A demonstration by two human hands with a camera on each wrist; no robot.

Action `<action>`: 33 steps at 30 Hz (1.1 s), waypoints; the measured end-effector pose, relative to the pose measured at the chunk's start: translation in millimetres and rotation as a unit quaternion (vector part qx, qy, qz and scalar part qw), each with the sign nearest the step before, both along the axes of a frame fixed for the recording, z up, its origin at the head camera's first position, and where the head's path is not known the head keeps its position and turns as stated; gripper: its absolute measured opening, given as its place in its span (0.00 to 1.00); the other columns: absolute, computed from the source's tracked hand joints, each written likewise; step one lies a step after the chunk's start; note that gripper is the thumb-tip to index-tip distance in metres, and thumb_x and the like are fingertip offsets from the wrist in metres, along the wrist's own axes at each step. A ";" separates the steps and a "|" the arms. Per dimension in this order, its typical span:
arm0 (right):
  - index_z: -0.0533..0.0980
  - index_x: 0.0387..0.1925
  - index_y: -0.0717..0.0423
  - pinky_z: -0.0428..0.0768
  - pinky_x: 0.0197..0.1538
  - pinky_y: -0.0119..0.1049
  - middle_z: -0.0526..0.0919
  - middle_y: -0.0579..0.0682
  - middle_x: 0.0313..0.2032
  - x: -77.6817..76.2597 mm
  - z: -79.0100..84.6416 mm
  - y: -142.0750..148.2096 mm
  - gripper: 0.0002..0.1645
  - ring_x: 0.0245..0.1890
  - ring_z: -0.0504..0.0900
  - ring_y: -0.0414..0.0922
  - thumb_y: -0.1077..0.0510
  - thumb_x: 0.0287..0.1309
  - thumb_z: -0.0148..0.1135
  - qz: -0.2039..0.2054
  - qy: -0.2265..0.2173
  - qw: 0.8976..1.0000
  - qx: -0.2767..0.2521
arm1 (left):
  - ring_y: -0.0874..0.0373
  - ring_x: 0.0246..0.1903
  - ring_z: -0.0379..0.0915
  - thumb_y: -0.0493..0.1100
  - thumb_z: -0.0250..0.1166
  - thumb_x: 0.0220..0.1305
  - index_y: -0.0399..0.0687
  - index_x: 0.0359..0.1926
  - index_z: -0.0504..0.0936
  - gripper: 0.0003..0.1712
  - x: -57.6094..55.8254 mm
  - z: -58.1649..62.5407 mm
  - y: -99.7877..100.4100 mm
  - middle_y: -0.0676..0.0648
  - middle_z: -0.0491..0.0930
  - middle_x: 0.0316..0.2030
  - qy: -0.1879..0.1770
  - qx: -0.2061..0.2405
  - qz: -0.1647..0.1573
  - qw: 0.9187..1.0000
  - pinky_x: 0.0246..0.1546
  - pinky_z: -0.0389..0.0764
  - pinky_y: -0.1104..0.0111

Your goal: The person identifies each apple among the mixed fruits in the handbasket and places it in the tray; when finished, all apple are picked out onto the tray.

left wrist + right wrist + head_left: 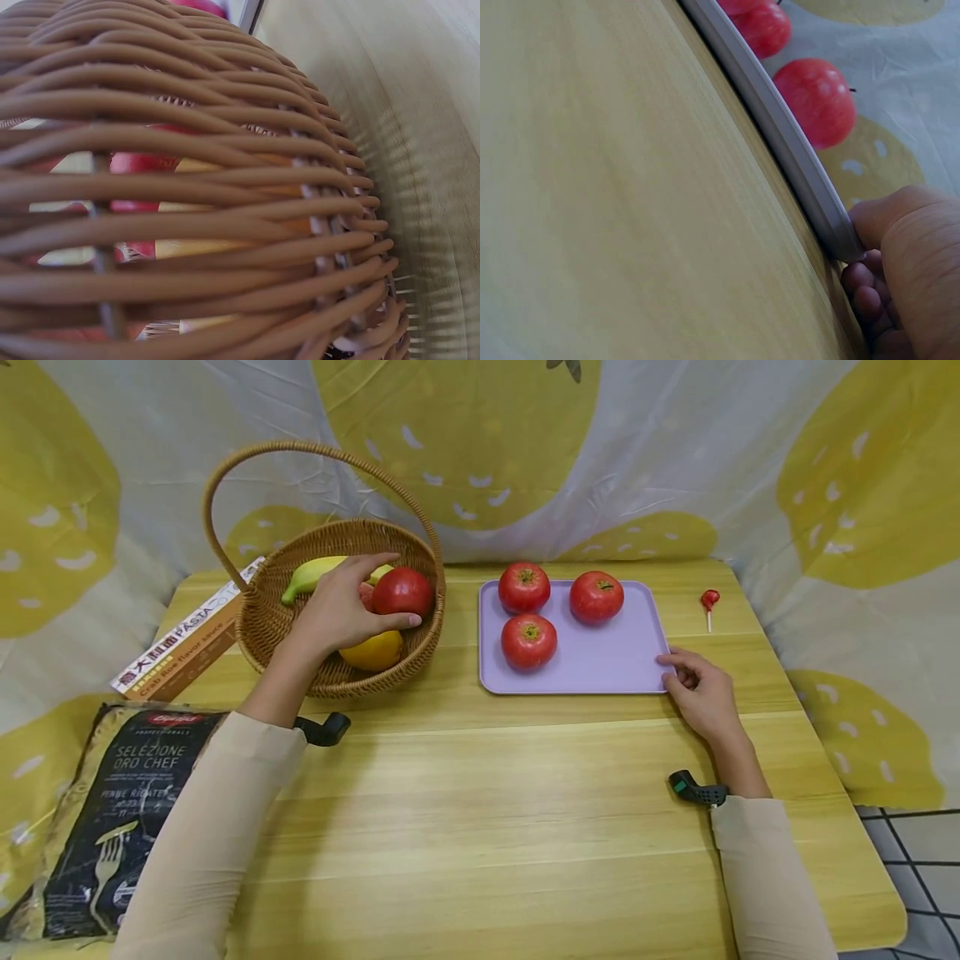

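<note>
My left hand (337, 606) reaches into a wicker basket (262, 610), thumb and fingers spread around a red apple (405, 592). A strip of yellow shows between the upper finger and that apple. Beside it lie a banana (311, 575), a yellow-orange fruit (372, 652) and another reddish fruit, mostly covered. In the left wrist view the basket's weave (187, 225) hides the hand. My right hand (701, 689) pinches the near right corner of a lilac tray (600, 668), thumb on the rim. Three red apples (528, 642) sit on the tray's left and middle.
A red lollipop (709, 600) lies right of the tray. Behind the basket's left side leans a pasta box (187, 639). A dark bag of penne (127, 802) lies at the near left, partly under my left sleeve. The basket's tall handle (300, 447) arches above it.
</note>
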State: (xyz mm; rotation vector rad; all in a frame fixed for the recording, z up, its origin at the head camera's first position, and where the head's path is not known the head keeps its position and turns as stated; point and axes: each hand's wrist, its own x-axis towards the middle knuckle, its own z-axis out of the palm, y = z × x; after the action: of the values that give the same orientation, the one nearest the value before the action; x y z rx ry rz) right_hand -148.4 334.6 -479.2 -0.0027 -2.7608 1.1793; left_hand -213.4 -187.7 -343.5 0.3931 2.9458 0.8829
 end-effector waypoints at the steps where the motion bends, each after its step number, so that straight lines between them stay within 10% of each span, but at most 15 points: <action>1: 0.83 0.57 0.57 0.65 0.35 0.22 0.78 0.55 0.42 -0.1 0.0 0.1 0.17 0.35 0.68 0.42 0.59 0.70 0.61 0.001 0.001 1.000 0.000 | 0.36 0.63 0.72 0.67 0.77 0.52 0.60 0.78 0.65 0.56 -0.3 0.1 0.4 0.44 0.62 0.77 -0.001 0.000 -0.001 1.000 0.65 0.70 0.37; 33: 0.83 0.58 0.58 0.65 0.37 0.24 0.79 0.58 0.62 -0.1 -1.6 1.5 0.17 0.38 0.68 0.43 0.59 0.71 0.60 -0.001 -0.014 1.000 0.000 | 0.31 0.73 0.60 0.53 0.66 0.71 0.54 0.82 0.54 0.46 -13.5 -11.1 1.9 0.34 0.62 0.76 -0.055 -0.043 -0.055 0.996 0.71 0.64 0.37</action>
State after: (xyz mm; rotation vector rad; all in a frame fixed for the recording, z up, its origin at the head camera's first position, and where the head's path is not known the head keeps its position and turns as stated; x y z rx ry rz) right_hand -148.5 336.1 -480.7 -0.0214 -2.7835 1.1876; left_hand -226.9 -185.9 -354.6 0.4810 2.8180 0.7378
